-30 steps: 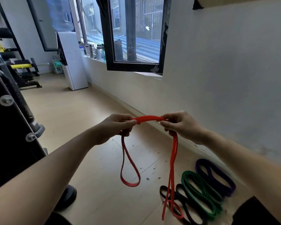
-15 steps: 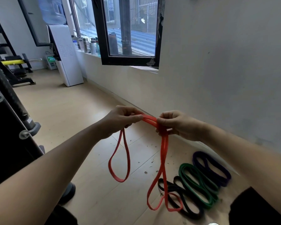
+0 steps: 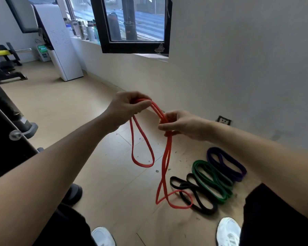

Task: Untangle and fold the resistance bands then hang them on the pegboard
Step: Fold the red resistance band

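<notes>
A red resistance band (image 3: 164,167) hangs doubled between my hands, above the floor. My left hand (image 3: 127,106) grips its upper fold, and a short loop dangles below that hand. My right hand (image 3: 180,125) pinches the doubled strands a little lower and to the right; a longer loop drops from it toward the floor. On the floor by the wall lie a black band (image 3: 201,204), a green band (image 3: 212,181) and a purple band (image 3: 226,165), side by side. No pegboard is in view.
A grey wall (image 3: 238,68) with a socket (image 3: 224,120) runs along the right. A dark window frame (image 3: 132,48) juts out ahead. A white cabinet (image 3: 60,48) stands far left, black gym equipment (image 3: 5,132) close on my left. My white shoes (image 3: 228,231) are below.
My hands have come closer together, folding the red band's top span into doubled strands. My left hand has risen, my right has dropped. My view has tilted down to show my shoes.
</notes>
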The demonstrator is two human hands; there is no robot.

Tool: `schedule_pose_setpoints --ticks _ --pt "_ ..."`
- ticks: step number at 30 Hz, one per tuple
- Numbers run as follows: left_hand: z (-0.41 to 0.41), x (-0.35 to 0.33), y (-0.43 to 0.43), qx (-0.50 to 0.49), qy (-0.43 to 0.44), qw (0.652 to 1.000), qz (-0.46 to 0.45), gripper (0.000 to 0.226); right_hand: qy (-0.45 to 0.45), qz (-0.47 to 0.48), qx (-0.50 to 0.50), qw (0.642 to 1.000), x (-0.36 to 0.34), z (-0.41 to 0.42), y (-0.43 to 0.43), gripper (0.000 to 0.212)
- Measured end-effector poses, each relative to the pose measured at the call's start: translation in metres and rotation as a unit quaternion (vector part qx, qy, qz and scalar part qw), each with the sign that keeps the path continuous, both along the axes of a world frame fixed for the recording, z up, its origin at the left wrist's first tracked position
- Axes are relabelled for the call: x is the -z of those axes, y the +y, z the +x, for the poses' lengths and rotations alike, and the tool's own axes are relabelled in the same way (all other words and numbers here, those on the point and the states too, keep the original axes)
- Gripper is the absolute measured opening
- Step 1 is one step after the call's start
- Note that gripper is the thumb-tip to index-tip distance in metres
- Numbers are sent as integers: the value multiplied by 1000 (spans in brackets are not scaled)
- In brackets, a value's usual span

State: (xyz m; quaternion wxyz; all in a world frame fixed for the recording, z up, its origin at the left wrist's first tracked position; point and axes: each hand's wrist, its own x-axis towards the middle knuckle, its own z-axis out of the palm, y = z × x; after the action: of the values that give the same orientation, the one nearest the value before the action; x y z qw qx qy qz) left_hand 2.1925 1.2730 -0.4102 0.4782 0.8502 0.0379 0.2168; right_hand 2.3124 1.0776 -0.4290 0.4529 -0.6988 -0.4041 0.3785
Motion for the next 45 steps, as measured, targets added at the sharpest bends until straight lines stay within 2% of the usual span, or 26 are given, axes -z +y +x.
schedule_pose_setpoints --ticks 4,8,12,14,16,18,21,27,32,35,38,42,45 --pt "-3 0 16 -13 19 1000 4 14 -55 14 43 997 1 12 -2 20" --pt "-7 3 28 23 102 994 -7 9 -146 52 76 985 -6 21 -5 13" --pt "-5 8 16 81 189 978 -15 31 -175 74 75 979 -14 22 -8 12" --pt "0 8 3 102 190 976 -20 32 -229 60 52 970 -13 19 -7 17" --pt "7 6 -9 111 173 978 -23 24 -291 53 31 955 -10 14 -4 20" --pt "13 6 -18 99 141 985 -4 17 -316 57 30 947 -9 11 -3 22" --pt "19 6 -24 76 95 992 27 16 -263 52 51 962 -6 14 -6 24" --pt "19 -5 -8 12 5 1000 -21 22 -151 -44 31 987 21 31 -22 15" --pt "12 -3 14 -13 -12 998 -68 17 -64 23 70 995 8 40 -28 18" --pt "11 -2 20 8 19 997 -78 23 -52 78 66 993 -9 36 -32 18" --pt "8 -1 15 40 49 995 -72 36 -9 130 72 989 -25 36 -36 29" --pt "13 -1 3 66 37 994 -79 32 -36 144 81 986 -32 37 -37 36" --pt "18 -2 -6 80 34 993 -77 34 -74 125 88 985 -28 35 -34 25"
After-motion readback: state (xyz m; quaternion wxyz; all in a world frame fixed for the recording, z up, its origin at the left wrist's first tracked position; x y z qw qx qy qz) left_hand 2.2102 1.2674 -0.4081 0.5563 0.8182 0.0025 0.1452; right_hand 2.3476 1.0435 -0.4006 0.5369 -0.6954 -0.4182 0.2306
